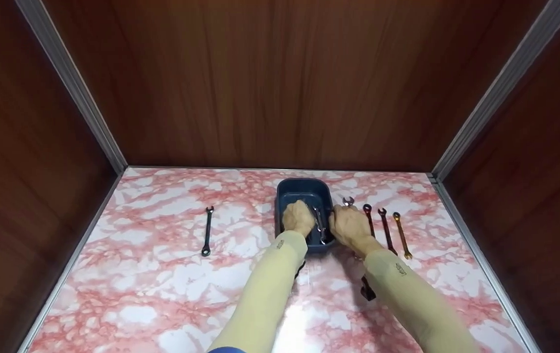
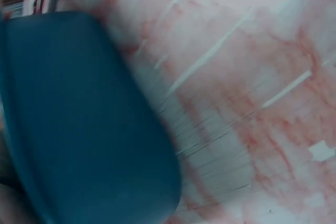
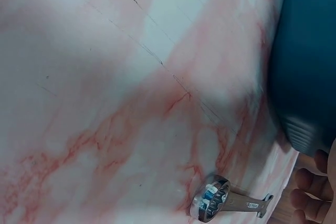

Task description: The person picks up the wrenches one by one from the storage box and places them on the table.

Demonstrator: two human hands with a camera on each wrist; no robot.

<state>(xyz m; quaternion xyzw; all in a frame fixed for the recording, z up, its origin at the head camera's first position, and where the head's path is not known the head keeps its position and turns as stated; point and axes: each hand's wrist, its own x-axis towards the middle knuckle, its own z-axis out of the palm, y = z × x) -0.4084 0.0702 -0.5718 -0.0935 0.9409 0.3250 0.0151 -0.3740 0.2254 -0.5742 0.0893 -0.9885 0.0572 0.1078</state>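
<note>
A dark blue plastic bin (image 1: 304, 184) stands on the marbled table, with silver wrenches (image 1: 319, 225) lying inside it. My left hand (image 1: 298, 218) reaches over the bin's left side with its fingers down inside; its fingertips are hidden, and I cannot tell what they hold. At the right wall, my right hand (image 1: 351, 224) grips the bin's rim. Curled fingers (image 3: 312, 195) show beside the ridged end of the bin (image 3: 307, 72) in the right wrist view. A silver combination wrench (image 3: 231, 203) lies on the table close to that hand.
Right of the bin lie two red wrenches (image 1: 368, 210) (image 1: 385, 230) and a gold wrench (image 1: 401, 235). One dark wrench (image 1: 207, 231) lies alone at left. A dark object (image 1: 368, 290) shows beside the right forearm. Wood-patterned panels (image 1: 280, 88) enclose the table's back and sides.
</note>
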